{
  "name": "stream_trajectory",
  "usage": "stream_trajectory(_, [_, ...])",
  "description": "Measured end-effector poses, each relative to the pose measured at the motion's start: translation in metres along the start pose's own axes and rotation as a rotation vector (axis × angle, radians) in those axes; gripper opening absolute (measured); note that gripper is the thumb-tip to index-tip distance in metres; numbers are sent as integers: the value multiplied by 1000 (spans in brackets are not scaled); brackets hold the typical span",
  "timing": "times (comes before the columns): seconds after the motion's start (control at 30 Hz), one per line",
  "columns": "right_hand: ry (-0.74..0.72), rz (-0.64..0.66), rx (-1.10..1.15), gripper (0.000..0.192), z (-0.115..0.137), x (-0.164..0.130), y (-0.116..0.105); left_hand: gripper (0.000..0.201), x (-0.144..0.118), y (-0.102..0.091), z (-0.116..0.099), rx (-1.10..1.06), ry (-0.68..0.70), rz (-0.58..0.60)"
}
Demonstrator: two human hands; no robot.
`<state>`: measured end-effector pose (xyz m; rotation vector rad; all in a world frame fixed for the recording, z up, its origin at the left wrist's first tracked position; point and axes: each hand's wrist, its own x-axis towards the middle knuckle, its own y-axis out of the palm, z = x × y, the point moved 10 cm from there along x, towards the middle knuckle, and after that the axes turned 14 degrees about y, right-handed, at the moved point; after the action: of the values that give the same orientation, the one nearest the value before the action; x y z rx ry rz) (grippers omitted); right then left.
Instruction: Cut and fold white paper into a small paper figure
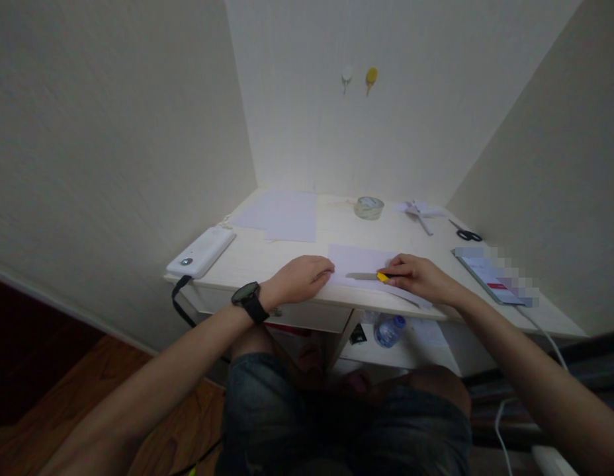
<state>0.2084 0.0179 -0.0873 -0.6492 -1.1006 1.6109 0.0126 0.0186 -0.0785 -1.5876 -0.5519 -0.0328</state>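
A white sheet of paper lies near the front edge of the white desk. My left hand, with a black watch on the wrist, is at the sheet's left edge. Its fingers are curled together on the paper there; the exact grip is partly hidden. My right hand holds a knife with a yellow and black handle over the right part of the sheet. The grey blade points left across the paper, toward my left hand. I cannot tell whether the blade touches the paper.
More paper sheets lie at the back left. A tape roll, a paper pinwheel-like piece, black scissors and a tablet are toward the right. A white device sits at the left edge. Below, a shelf holds a bottle.
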Motion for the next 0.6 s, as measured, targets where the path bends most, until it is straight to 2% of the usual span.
stream_trajectory(0.23, [-27,27,-48,30,25,7,6,29,-1,1,4,-41,20,-40])
stream_trajectory(0.37, [-47,35,-61,29,35,10,6,29,-1,2,4,-20,-11,-12])
stream_trajectory(0.47, [-52,40,-57,30,34,9,5,29,-1,2,3,-2,-29,-1])
stream_trajectory(0.6, [-25,34,-67,31,19,1,-1,30,-4,0,-2,34,-7,2])
